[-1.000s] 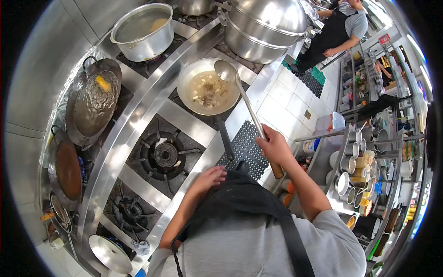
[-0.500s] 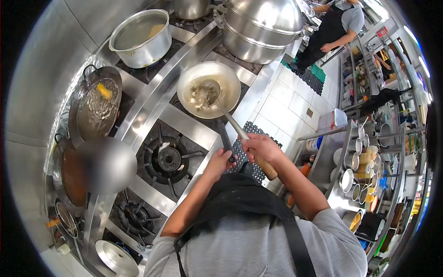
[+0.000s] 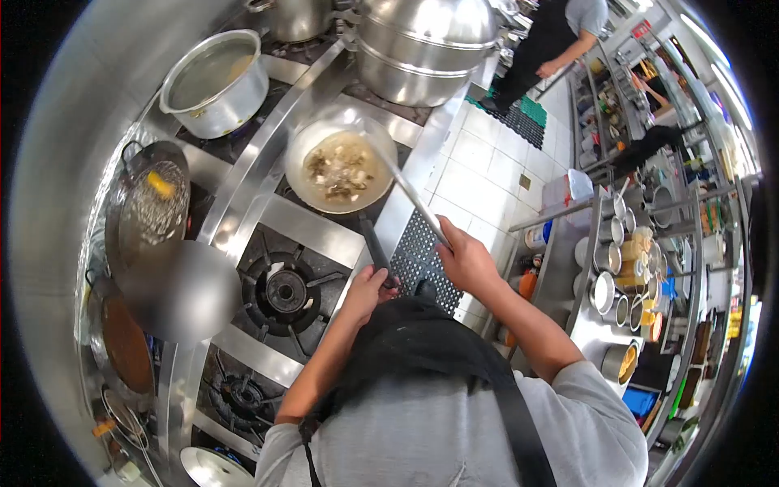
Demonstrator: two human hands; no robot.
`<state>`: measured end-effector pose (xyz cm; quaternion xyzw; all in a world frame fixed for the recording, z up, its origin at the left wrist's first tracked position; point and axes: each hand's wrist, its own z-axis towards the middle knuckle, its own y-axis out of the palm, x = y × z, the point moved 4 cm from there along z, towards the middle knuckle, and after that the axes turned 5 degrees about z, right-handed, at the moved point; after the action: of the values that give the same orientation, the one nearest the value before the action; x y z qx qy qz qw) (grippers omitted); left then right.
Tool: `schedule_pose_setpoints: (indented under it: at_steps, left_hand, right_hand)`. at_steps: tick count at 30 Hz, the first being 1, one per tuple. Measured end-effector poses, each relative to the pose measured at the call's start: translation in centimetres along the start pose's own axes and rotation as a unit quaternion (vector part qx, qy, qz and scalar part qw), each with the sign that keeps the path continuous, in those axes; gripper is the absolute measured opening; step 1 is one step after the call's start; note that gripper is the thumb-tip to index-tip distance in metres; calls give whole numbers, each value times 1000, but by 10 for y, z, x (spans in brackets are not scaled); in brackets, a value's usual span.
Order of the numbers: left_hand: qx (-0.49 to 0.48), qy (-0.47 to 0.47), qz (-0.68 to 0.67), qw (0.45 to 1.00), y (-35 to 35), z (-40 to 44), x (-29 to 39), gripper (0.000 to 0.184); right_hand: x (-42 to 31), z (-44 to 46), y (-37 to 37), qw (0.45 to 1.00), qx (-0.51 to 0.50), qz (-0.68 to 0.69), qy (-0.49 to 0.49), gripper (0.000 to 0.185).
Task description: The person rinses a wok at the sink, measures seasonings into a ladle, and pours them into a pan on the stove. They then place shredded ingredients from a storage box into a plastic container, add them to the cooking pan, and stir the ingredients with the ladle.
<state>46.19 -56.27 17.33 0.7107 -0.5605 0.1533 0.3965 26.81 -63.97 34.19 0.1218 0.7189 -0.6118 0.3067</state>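
Note:
My left hand (image 3: 365, 294) is closed around the black handle of a light-coloured frying pan (image 3: 383, 185) on a stove burner. Pale and brown food pieces (image 3: 337, 166) lie in liquid in the pan. In my right hand (image 3: 469, 258) is the handle of a long ladle (image 3: 410, 191). It slants away from me over the pan's right side, and its bowl is blurred near the far rim. My right fingers wrap the shaft, hiding the wooden grip.
A large steamer pot (image 3: 422, 57) stands behind the pan. To the left are a pot of liquid (image 3: 215, 109), a wok with bubbling liquid (image 3: 122, 219) and a bare burner (image 3: 286, 290). Shelves with containers (image 3: 629, 276) line the right. Another person (image 3: 535, 53) stands at the far right.
The ladle's bowl has moved from the food up to the pan's far side and is smeared by motion. My right hand has rotated on the shaft. The whole view has shifted slightly.

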Motion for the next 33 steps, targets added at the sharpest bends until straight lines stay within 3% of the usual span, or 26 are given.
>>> schedule_pose_setpoints:
  at_steps: [3, 4, 5, 8, 12, 16, 21, 24, 27, 28, 31, 33]
  left_hand:
    - [18, 1, -8, 1000, -4, -4, 4, 22]
    - [6, 0, -4, 1000, -2, -3, 4, 22]
    - [1, -19, 29, 999, -5, -4, 2, 23]
    - [-41, -68, 206, 975, -18, -27, 17, 25]
    - [-127, -69, 283, 948, -1, -81, 67, 25]
    - [-198, -83, 303, 929, 36, -79, 96, 26]
    - [-297, -43, 336, 893, 157, -22, 120, 31]
    - [-372, 8, 495, 785, 262, 6, 122, 35]
    - [-481, 23, 570, 666, 362, 12, 115, 37]
    - [-500, 5, 575, 647, 390, 15, 109, 37]
    - [-564, -46, 573, 593, 457, 27, 83, 36]
    - [-568, -75, 561, 598, 493, 39, 65, 36]
  right_hand:
    - [18, 4, 12, 996, -33, -80, 23, 54]
    - [30, -2, 19, 998, -13, -47, -26, 54]
    - [25, -7, 16, 997, -44, -45, 32, 54]
    - [30, -28, 8, 999, 15, 13, -31, 51]
    - [56, -66, -23, 986, 63, 145, 53, 39]
    - [132, -129, -21, 972, 14, 131, 194, 32]
    - [219, -228, 3, 930, 101, 173, 307, 31]
    - [245, -270, 5, 863, 105, 258, 421, 40]
    - [307, -320, 53, 822, 31, 184, 538, 44]
    - [325, -340, 75, 800, -13, 170, 575, 41]
    - [337, -386, 102, 737, -11, 216, 640, 31]
    - [340, -419, 155, 660, 41, 250, 707, 29]
